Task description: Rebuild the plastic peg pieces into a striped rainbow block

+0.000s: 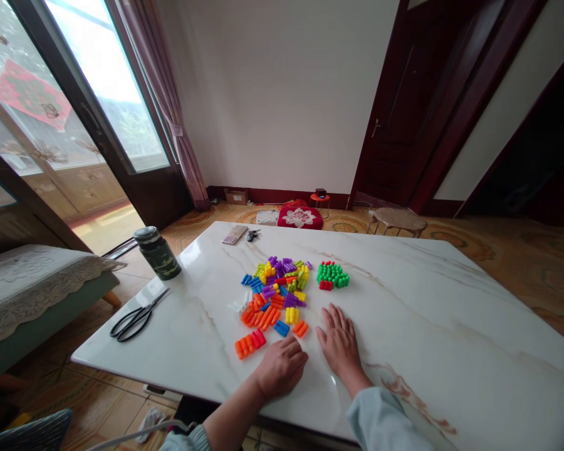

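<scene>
My left hand point(282, 367) rests on the marble-patterned table with its fingers curled in; whatever lies inside them, if anything, is hidden. Just beyond it are a blue piece point(282, 327), an orange piece point(301, 328) and a red-and-orange row point(250, 344) of small plastic pieces. My right hand point(339, 340) lies flat, fingers stretched out, holding nothing. Past its fingertips stands a tight cluster of green pieces point(333, 274) with red pieces point(326, 285) along its edges. A loose heap of mixed plastic pieces point(277, 282), in purple, yellow, blue, orange and clear, spreads in front of both hands.
Black-handled scissors point(134, 322) lie at the table's left side, near a camouflage-patterned jar point(157, 254). A phone point(235, 235) and keys point(252, 235) sit at the far edge. Beyond the table point(451, 326) are a stool point(398, 220) and a red cushion point(301, 217).
</scene>
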The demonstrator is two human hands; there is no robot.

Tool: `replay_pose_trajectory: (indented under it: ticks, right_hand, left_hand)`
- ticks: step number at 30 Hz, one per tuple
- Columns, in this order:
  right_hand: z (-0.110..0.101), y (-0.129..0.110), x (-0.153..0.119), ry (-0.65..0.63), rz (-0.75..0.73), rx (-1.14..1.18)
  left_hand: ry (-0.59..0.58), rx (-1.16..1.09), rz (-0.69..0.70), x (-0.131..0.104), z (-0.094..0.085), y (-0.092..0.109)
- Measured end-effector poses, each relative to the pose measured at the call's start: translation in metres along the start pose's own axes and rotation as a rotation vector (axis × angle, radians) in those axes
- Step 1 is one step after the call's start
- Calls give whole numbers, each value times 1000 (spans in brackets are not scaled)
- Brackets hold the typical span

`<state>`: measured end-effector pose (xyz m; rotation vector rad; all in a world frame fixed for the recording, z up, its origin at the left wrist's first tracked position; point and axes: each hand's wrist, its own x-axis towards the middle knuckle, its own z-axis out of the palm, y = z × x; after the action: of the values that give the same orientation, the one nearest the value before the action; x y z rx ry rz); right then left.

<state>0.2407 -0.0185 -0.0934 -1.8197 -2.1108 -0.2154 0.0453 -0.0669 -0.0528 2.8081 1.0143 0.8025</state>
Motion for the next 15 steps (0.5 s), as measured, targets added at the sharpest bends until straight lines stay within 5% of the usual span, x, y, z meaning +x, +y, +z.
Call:
replay_pose_trajectory:
  ticks: [9,15]
  right_hand:
    - [-2,-1,0,-20,10,-4]
    - [-6,-3,2,-63,35,13]
  left_hand:
    - [-3,-35,-36,-4,1,1]
    - [202,41,-344,27,-10,-33]
